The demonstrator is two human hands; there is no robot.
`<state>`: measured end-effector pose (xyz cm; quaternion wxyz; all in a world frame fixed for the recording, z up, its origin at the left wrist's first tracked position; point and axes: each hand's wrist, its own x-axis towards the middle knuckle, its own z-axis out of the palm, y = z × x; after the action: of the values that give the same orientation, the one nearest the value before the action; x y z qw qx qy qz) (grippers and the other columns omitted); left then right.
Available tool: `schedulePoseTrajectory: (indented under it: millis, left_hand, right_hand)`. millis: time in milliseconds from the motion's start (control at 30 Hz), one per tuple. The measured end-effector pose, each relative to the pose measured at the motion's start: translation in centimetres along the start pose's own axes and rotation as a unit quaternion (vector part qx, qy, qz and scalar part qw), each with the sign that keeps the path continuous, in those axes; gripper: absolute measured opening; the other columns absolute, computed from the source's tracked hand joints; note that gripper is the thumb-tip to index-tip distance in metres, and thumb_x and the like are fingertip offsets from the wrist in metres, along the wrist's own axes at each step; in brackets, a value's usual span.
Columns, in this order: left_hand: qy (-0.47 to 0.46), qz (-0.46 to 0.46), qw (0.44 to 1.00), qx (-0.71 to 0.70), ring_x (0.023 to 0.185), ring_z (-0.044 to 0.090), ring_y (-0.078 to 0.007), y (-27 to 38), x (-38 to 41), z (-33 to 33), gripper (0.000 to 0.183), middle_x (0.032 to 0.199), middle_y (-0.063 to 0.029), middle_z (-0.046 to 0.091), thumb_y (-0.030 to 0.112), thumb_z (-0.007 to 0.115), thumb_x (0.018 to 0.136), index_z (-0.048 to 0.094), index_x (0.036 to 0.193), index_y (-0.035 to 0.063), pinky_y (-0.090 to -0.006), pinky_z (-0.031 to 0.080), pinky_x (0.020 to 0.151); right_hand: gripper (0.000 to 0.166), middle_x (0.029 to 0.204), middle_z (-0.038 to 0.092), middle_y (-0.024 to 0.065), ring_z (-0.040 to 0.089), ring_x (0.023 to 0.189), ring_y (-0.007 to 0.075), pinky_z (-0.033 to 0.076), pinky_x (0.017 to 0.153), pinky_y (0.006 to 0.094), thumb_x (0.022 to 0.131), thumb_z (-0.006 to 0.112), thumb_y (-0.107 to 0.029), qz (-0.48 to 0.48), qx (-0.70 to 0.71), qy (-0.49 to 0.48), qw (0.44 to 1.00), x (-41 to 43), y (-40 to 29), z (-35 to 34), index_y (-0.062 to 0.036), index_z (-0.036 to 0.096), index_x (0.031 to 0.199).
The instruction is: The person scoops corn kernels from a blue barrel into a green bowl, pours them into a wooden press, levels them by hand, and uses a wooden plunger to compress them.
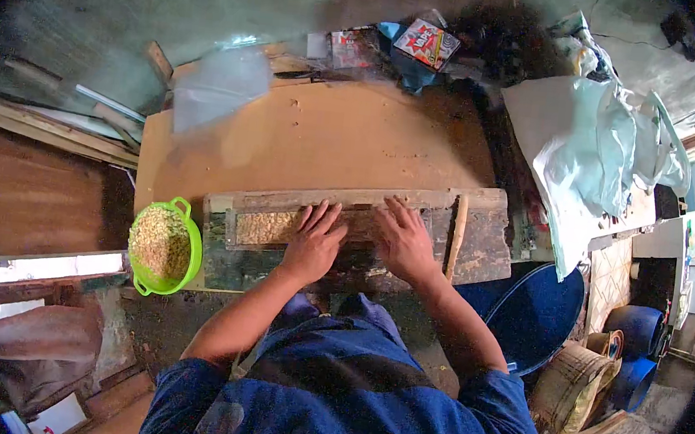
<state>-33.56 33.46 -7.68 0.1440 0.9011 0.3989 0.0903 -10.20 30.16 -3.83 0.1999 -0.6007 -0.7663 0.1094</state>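
A worn wooden board (355, 268) lies in front of me. On it is a long, flat rectangular plastic sleeve or shallow mould (231, 228); I cannot tell which. Pale soybean-like beans (265, 226) fill its left part, while the stretch between my hands looks dark. My left hand (315, 242) rests palm down at the right end of the visible beans, fingers extended. Over the right end of the rectangle, my right hand (407, 238) lies flat with fingers spread. Just right of it, a wooden stick (458, 237) lies across the board.
A lime-green colander (195, 252) heaped with similar beans stands left of the board. Behind is a tan tabletop (330, 134) with a translucent plastic sheet (225, 86) and product boxes (427, 42). White plastic sacks (581, 139) hang at right, above a large blue tub (538, 317) and woven baskets (570, 383).
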Motion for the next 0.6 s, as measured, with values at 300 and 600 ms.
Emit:
schedulePoseTrajectory:
  millis: [300, 600]
  left_hand:
    - [0.092, -0.081, 0.992, -0.024, 0.138, 0.045, -0.0322, -5.2, -5.3, -1.7, 0.044, 0.143, -0.0098, 0.055, 0.023, 0.064, 0.094, 0.059, 0.138, 0.0204, -0.0537, 0.025, 0.118]
    - [0.161, -0.122, 0.978, -0.049, 0.128, 0.056, -0.028, -10.3, -10.0, -2.6, 0.029, 0.127, -0.0062, 0.067, 0.014, 0.065, 0.09, 0.072, 0.118, 0.0155, -0.0496, 0.032, 0.114]
  right_hand:
    - [0.046, 0.136, 0.057, 0.017, 0.046, 0.135, 0.0359, 0.04, 0.113, 0.045, 0.082, 0.062, -0.003, -0.002, -0.033, -0.032, 0.999, -1.9, 1.4, 1.5, -0.0064, 0.063, 0.128]
    - [0.041, 0.131, 0.063, 0.0099, 0.053, 0.129, 0.0314, 0.046, 0.106, 0.0416, 0.083, 0.057, -0.006, -0.006, -0.056, -0.003, 0.998, -2.2, 0.2, 1.3, -0.012, 0.068, 0.122]
